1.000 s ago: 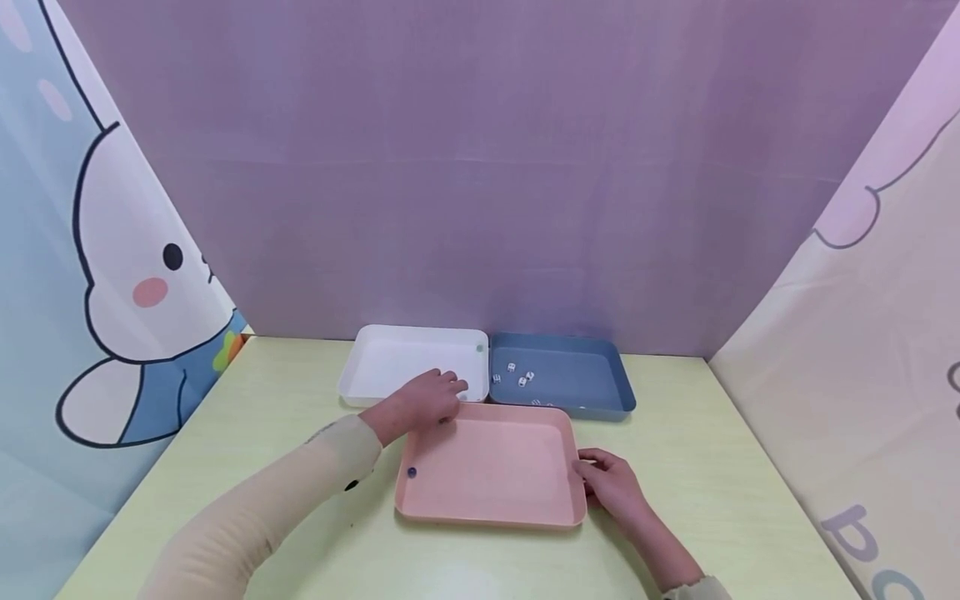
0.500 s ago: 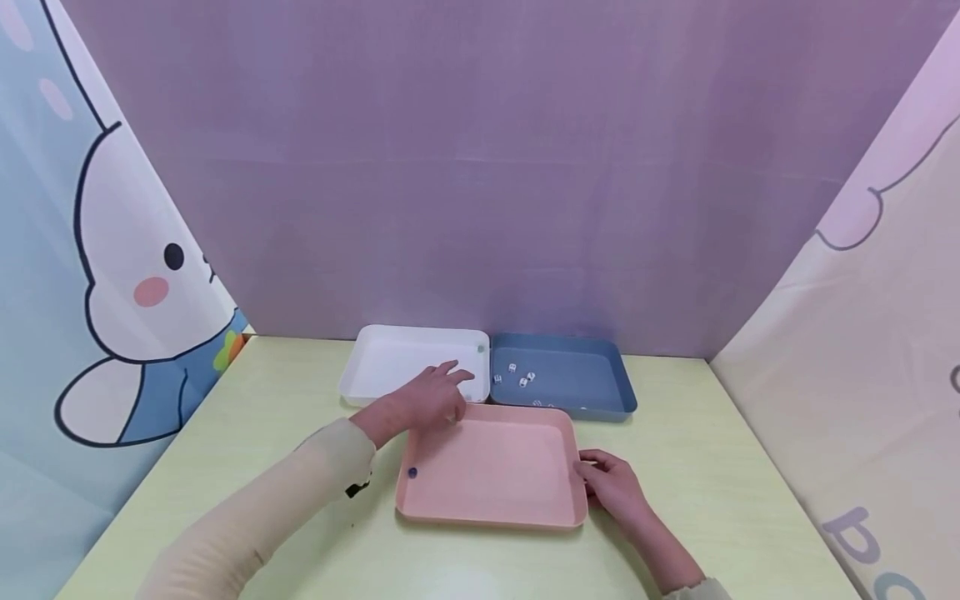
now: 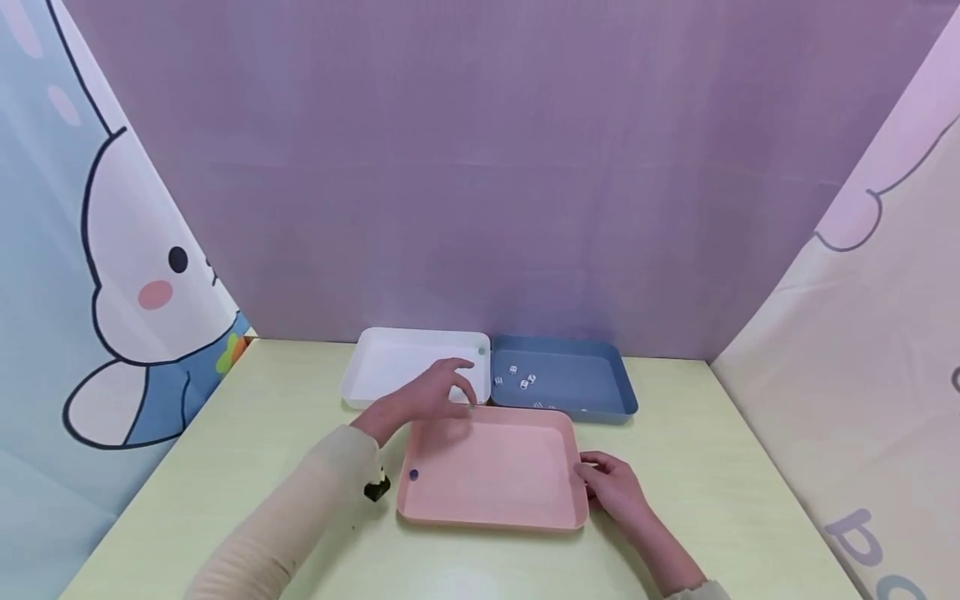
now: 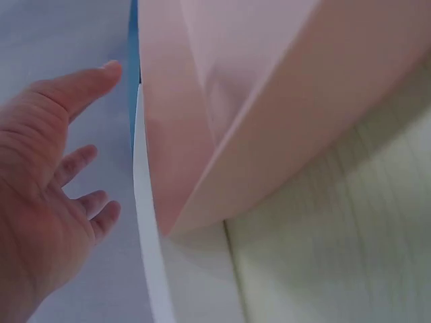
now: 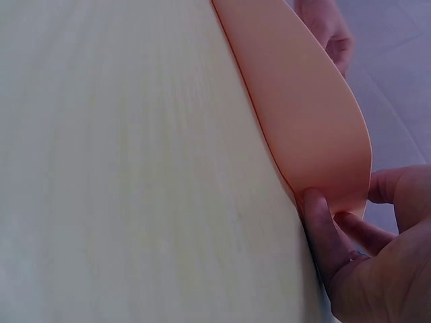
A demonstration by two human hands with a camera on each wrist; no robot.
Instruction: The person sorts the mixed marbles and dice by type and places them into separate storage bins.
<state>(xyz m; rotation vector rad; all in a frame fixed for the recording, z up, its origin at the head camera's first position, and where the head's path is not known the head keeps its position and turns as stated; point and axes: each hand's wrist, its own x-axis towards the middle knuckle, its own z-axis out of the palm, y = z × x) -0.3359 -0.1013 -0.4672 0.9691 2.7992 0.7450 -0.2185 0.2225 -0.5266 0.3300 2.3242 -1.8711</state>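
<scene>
My left hand [image 3: 431,396] hovers over the seam between the white tray [image 3: 356,367] and the pink tray [image 3: 495,475]. Its thumb and fingers are spread apart, and the left wrist view shows nothing held between them. At the pink tray's right side, my right hand [image 3: 613,483] pinches the rim; the right wrist view has its fingers [image 5: 320,222] against the outer wall. One small dark-blue piece [image 3: 413,474], possibly a die, lies near the pink tray's left wall. A small pale-green piece [image 3: 481,351] sits in the white tray's far right corner.
Behind the pink tray on the right stands a blue tray [image 3: 585,367] holding several small white dice [image 3: 524,384]. The white and blue trays are side by side near a purple backdrop [image 3: 480,167]. All three trays rest on a pale wooden table [image 3: 675,433].
The fingers of my left hand have spread from a closer, curled pose, and the hand has shifted slightly right. My right hand and the trays stay in place.
</scene>
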